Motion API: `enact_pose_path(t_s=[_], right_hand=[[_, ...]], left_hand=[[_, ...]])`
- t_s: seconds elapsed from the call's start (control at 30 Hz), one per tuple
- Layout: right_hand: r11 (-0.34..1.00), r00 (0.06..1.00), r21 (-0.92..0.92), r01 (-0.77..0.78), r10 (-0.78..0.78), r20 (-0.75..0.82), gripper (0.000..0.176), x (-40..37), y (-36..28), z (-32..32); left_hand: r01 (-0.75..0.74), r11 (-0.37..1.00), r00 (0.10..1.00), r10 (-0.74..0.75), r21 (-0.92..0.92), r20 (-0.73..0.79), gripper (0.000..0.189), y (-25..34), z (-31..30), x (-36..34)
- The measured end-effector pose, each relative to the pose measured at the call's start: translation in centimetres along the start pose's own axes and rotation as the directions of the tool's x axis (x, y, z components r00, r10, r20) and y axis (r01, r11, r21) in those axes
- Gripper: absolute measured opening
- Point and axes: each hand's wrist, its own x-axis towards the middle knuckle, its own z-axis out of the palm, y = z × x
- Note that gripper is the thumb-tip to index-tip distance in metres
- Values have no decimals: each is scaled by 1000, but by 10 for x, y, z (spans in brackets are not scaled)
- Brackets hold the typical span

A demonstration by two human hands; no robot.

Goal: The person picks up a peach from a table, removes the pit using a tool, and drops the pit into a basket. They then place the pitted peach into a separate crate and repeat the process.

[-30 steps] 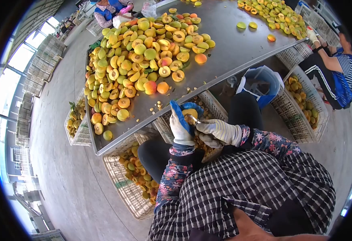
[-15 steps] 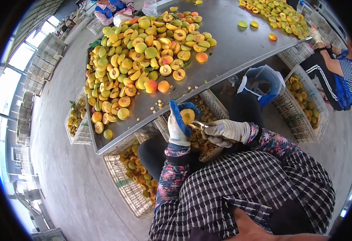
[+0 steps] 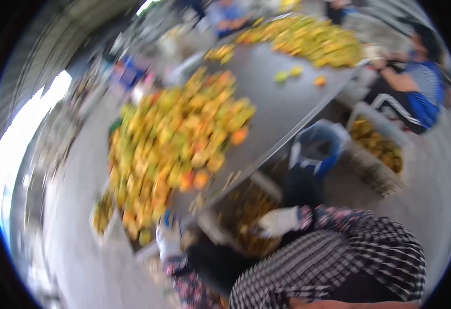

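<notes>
Motion blurs this view strongly. My left hand [image 3: 169, 236], in a white glove with blue on the fingers, is by the near left corner of the metal table, close to the pile of halved apricot-like fruit [image 3: 176, 136]. Its fingers are smeared, and no fruit half can be made out in it. My right hand [image 3: 279, 222], in a pale glove, is curled over the crate of small brownish-yellow pieces [image 3: 212, 226] between my knees. The curved metal tool it held half a second ago is too blurred to see clearly.
The metal table [image 3: 266, 113] bears a second fruit heap [image 3: 313, 41] farther off. A blue-and-white bucket [image 3: 318, 144] stands right of my knee, beside a fruit-filled crate [image 3: 390, 172]. A co-worker in blue [image 3: 426, 92] sits at right. Another crate [image 3: 114, 232] stands left.
The view has swung. My left hand has moved left and away from my right hand, toward the table corner. The fruit half seen in it earlier is no longer visible.
</notes>
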Motion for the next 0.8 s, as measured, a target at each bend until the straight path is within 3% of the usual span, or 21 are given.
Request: enact_pose_path(t_s=[0.03, 0.07, 0.13, 0.23, 0.4, 0.43, 0.53, 0.67, 0.7, 0.73, 0.8], right_hand=[[997, 999, -74, 0, 4, 50, 38, 2, 14, 4], [993, 996, -106, 54, -62, -70, 37, 21, 64, 30], [999, 999, 26, 38, -38, -30, 38, 14, 46, 18], [991, 992, 46, -122, 122, 7, 31, 12, 49, 15], [990, 993, 87, -112, 109, 42, 33, 21, 67, 17], [989, 990, 69, -131, 126, 67, 33, 19, 59, 14], [984, 983, 61, -166, 161, 89, 31, 16, 47, 10], [991, 992, 64, -115, 111, 62, 31, 18, 53, 14], [994, 993, 17, -109, 108, 48, 34, 15, 51, 12], [996, 996, 8, -91, 91, 16, 36, 10, 48, 11], [999, 999, -2, -43, 43, -26, 40, 3, 45, 11]], left_hand=[[28, 997, 999, -26, -69, 24, 42, 18, 9, 17], [-80, 940, 987, 122, -332, 107, 43, 49, 31, 55], [-112, 986, 967, 137, -126, 213, 49, 62, 53, 89], [-235, 972, 944, 230, -5, 236, 54, 75, 93, 127], [-286, 922, 854, 120, 263, 507, 63, 72, 134, 162], [-253, 912, 797, 7, 322, 604, 64, 77, 137, 170], [-250, 905, 826, 13, 345, 564, 63, 79, 132, 152], [-297, 936, 806, 141, 187, 574, 60, 60, 128, 147], [-246, 968, 832, 192, 37, 521, 48, 58, 122, 139], [-79, 982, 887, 148, -171, 438, 42, 50, 129, 137], [212, 799, 954, -44, -563, 297, 30, 19, 143, 126]])
